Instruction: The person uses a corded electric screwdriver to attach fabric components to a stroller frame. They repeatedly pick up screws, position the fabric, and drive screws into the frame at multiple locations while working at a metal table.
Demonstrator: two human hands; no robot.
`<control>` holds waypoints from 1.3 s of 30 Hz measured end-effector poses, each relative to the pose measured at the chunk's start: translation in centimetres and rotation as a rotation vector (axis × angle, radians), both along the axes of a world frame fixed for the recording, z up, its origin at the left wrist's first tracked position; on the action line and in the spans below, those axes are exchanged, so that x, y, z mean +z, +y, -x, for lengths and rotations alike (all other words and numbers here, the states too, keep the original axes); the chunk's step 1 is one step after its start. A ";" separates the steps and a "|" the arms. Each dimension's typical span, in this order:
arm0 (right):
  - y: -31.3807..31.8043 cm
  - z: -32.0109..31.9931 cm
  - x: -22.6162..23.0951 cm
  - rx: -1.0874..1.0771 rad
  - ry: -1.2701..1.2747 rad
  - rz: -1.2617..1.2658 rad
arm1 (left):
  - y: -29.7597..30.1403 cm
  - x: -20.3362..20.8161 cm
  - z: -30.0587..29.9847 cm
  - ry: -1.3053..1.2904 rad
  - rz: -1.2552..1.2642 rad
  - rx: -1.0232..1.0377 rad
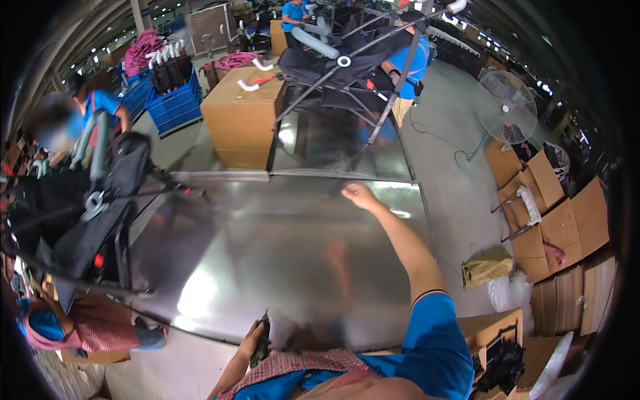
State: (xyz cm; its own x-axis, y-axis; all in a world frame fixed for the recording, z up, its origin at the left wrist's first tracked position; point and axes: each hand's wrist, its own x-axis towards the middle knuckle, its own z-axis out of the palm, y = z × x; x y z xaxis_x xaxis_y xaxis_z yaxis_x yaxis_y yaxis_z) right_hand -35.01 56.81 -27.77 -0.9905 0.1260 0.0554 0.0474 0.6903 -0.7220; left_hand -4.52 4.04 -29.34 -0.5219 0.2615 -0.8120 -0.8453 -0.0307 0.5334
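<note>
At the table's near edge, close to my body, my left hand (250, 341) is closed round a slim black object (262, 341); its exact kind does not show. My right arm reaches far forward across the shiny metal table (267, 247). Near the table's far edge, my right hand (360, 197) has its fingers drawn together; a small dark patch shows at the fingertips, too unclear to name. At the left end rests a black fabric and metal-tube folding frame (87, 220) with grey foam on its bars, apart from both hands.
Another black folding frame (343, 73) stands on the far metal table, beside a large cardboard box (241, 123). Blue crates (175, 107) stand behind. To the right are a standing fan (507, 108) and open cartons (573, 227). Several people in blue work nearby.
</note>
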 end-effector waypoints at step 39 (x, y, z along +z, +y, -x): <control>23.6 14.1 3.2 -0.559 0.399 0.843 | 8.1 -1.0 7.0 0.143 0.306 0.102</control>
State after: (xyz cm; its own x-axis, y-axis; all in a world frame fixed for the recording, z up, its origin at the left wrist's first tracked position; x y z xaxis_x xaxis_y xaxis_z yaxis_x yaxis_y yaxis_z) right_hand -49.07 80.38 -24.62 -0.7112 0.7016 0.0452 -0.1427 -0.0811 -0.9864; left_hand -11.51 12.15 -30.39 -0.6469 -0.0419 -0.7614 -0.7621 0.0687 0.6437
